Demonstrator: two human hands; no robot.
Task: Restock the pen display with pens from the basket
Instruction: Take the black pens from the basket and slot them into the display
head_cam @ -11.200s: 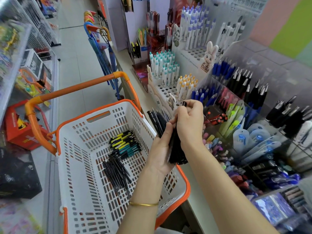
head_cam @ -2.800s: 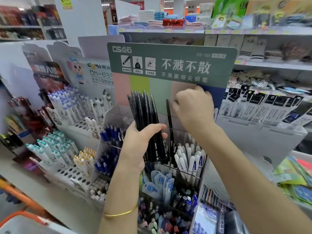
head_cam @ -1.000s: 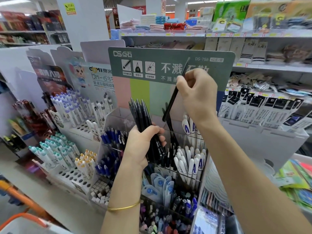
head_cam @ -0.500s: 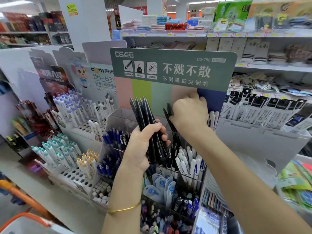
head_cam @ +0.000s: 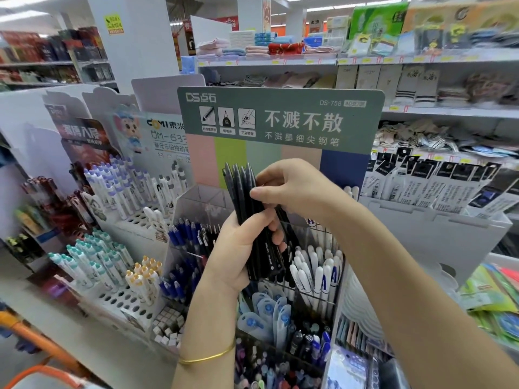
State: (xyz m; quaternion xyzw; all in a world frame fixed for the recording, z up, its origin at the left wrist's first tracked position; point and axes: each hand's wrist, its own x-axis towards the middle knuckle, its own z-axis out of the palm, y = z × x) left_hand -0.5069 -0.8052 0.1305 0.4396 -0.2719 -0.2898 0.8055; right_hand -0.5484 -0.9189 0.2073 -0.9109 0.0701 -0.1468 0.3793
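Right hand is back from the pen display to the black pens gripped upright in the left hand, fingertips pinching one, so I'd guess next it needs sliding free and dropping into its slot.

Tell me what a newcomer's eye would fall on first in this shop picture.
First, the bundle of slim black plastic pens at the centre, gripped upright by the left hand while the right hand touches its upper part with curled fingers. Behind it rises the grey-green card sign with white Chinese characters; at lower left stand white pens with teal caps in a white holed rack.
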